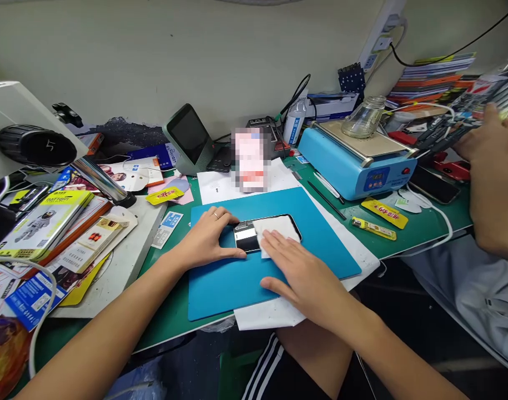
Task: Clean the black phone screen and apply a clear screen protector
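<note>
A phone (247, 244) lies flat on the blue mat (220, 294), with its dark, shiny surface facing up. My left hand (207, 236) grips its left end, thumb at the near edge and fingers at the far edge. Across the phone's right part is spread a white wipe (274, 224), possibly paper or cloth. My right hand (293, 261) presses the wipe down with outstretched fingers lying flat, its thumb held apart above the mat. The wipe and fingers hide that part of the phone.
A blue heating plate machine (353, 161) carries a glass jar (364, 118). Beside the mat lie tweezers (326, 186) and a yellow tube (373, 228). Battery boxes (45, 222) crowd the left. At right, a co-worker's hand (481, 136) is near some tools. A small screen (189, 133) stands behind.
</note>
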{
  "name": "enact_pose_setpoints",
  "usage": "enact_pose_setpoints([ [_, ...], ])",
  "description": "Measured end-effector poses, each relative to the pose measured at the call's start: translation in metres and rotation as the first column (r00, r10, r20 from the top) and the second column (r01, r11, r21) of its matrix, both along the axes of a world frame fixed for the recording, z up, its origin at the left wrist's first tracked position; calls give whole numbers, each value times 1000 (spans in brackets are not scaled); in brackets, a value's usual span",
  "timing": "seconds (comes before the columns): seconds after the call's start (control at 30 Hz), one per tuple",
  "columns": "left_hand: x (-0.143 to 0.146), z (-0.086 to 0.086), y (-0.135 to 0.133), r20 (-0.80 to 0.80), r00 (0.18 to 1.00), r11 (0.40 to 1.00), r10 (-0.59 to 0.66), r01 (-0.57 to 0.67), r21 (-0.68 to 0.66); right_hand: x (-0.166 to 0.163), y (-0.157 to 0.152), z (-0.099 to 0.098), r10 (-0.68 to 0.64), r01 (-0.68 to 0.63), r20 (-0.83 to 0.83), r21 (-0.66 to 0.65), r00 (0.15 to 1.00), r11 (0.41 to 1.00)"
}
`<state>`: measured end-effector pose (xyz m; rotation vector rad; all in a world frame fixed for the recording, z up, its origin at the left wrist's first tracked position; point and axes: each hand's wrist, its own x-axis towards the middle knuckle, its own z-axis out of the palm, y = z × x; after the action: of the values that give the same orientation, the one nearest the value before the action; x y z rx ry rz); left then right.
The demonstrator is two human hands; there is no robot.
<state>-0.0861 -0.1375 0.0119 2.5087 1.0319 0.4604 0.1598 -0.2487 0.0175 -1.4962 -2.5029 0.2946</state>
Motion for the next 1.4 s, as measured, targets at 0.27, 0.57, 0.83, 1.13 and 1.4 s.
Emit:
enact_pose_setpoints([
  [0.27,1,13,-3,20,1000,998,-7,8,-62,38,-7,-8,-88,81,79,92,993,993],
  [0.57,-3,3,1,85,995,998,-56,59,-32,-37,8,-1,111,-124,91,142,990,982],
  [0.83,-3,5,-1,78,995,998,-57,59,-28,-15,4,1,35,-60,122,210,992,976],
  [1.13,-3,6,-1,100,994,998,-47,51,-44,-22,3,-2,0,-19,96,204,995,979],
  [1.4,-4,0,1,88,995,998,-51,55,-39,-42,23,2,-41,41,22,31,999,999],
])
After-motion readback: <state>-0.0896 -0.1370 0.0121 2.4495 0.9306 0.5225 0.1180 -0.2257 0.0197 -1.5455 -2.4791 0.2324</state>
